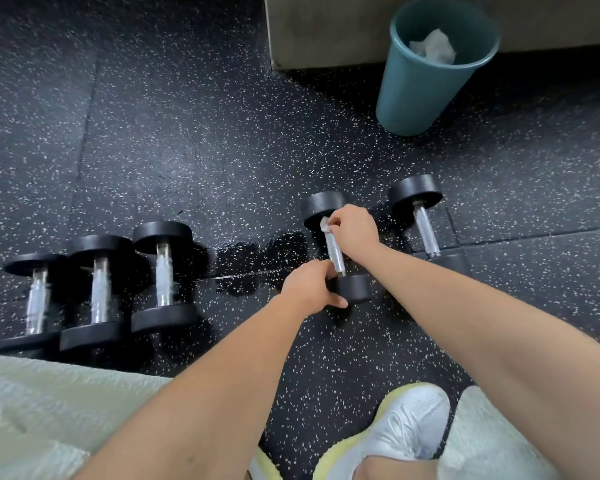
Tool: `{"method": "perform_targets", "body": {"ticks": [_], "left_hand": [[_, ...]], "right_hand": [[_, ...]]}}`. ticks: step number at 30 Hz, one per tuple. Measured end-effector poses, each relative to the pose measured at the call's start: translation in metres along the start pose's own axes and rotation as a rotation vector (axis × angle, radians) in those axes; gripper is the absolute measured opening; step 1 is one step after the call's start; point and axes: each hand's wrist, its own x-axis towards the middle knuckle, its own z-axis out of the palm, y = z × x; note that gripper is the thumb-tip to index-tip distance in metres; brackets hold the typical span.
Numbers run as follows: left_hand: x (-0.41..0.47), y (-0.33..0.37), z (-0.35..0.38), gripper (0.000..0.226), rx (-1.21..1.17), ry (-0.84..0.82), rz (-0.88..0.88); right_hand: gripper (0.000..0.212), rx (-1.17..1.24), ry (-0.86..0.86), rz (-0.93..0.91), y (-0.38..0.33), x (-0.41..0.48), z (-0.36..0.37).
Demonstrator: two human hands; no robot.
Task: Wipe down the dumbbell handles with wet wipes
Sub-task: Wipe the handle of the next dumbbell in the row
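Left grip (310, 289) curled, clasping; right grip (355, 226) curled, pinching.

Black dumbbell (356, 289), white wet wipe (325, 226) on its chrome handle (335, 252)
It lies on the speckled floor (222, 150), the wipe bunched at the handle's far end; three like dumbbells (100, 296) lie side by side at left, another dumbbell (426, 232) at right.

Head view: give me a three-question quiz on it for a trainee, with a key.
1. True or false: the right hand holds a wipe on the handle of one dumbbell.
2. How many dumbbells lie on the floor?
3. The left hand grips: A) the teal bin; B) the near head of the dumbbell being wiped; C) a shoe.
Key: 1 true; 2 five; 3 B.
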Motion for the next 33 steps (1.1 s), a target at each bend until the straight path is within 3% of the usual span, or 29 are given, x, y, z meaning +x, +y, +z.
{"method": "perform_targets", "body": {"ticks": [4, 7, 10, 12, 17, 25, 27, 30, 33], "left_hand": [[0.001, -0.001, 0.000, 0.055, 0.056, 0.014, 0.002], [0.002, -0.005, -0.003, 0.063, 0.087, 0.009, 0.003], [0.003, -0.004, -0.007, 0.058, 0.142, 0.014, 0.001], [0.003, -0.002, -0.008, 0.059, 0.168, 0.015, -0.003], [0.002, -0.003, -0.012, 0.058, 0.229, 0.012, 0.027], [0.002, -0.005, -0.018, 0.060, 0.221, -0.044, 0.023], [0.002, -0.008, -0.019, 0.055, 0.202, -0.054, 0.009], [-0.001, -0.009, -0.020, 0.052, 0.169, -0.056, -0.009], [-0.003, -0.010, -0.019, 0.051, 0.116, -0.044, -0.014]], "right_hand": [[0.019, -0.059, -0.110, -0.022, 0.003, -0.006, 0.000], [0.018, -0.119, -0.310, -0.106, 0.016, -0.025, -0.003], [0.021, -0.181, -0.486, -0.147, 0.023, -0.030, -0.005], [0.018, -0.157, -0.469, -0.150, 0.020, -0.022, -0.010], [0.015, -0.037, -0.215, -0.069, 0.009, -0.019, -0.003], [0.021, -0.189, -0.561, -0.147, 0.004, -0.022, -0.011], [0.018, -0.146, -0.437, -0.137, -0.001, -0.014, -0.012], [0.017, -0.057, -0.093, -0.053, -0.004, 0.002, -0.010], [0.021, -0.013, -0.020, -0.007, -0.006, 0.003, 0.003]]}}
